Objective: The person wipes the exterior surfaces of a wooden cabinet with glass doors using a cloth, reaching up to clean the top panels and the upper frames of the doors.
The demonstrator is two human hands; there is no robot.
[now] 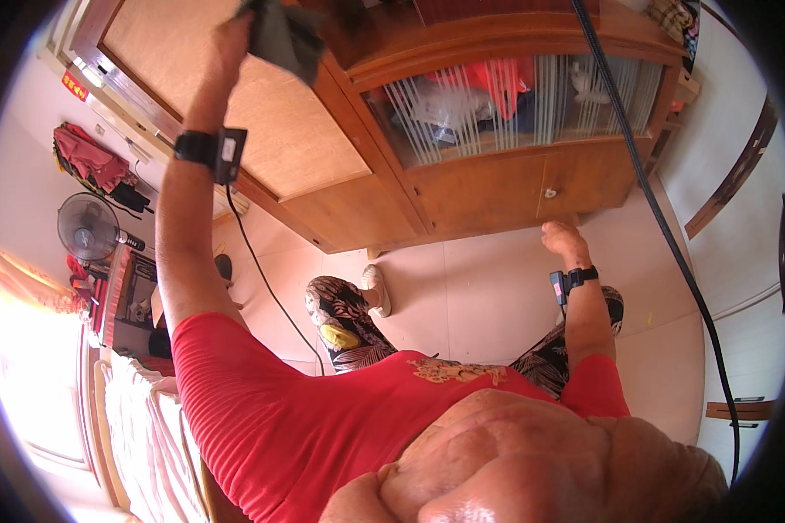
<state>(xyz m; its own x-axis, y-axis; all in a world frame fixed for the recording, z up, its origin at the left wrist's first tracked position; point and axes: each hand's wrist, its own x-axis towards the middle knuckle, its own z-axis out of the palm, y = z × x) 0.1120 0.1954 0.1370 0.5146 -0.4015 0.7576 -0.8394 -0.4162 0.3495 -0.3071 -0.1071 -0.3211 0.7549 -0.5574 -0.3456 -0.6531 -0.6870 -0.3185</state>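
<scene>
My left hand (230, 42) is raised at the upper left, its fingers closed on a dark grey cloth (290, 44). The cloth hangs in front of the upper part of a wooden wardrobe (275, 113); whether it touches the wood I cannot tell. Low on the right, my right hand (565, 241) is curled into a loose fist, with nothing seen in it. It is nearest to the lower door of a wooden cabinet (497, 187), apart from its round knob (550, 193). Each wrist wears a black strap with a small box.
Striped glass doors (515, 100) front plastic bags in the cabinet. A black cable (637, 157) crosses the right side. At left are a fan (89, 227), hanging clothes (96, 161) and a bright window (30, 375). White cupboards (741, 340) stand right, above pale floor tiles (462, 270).
</scene>
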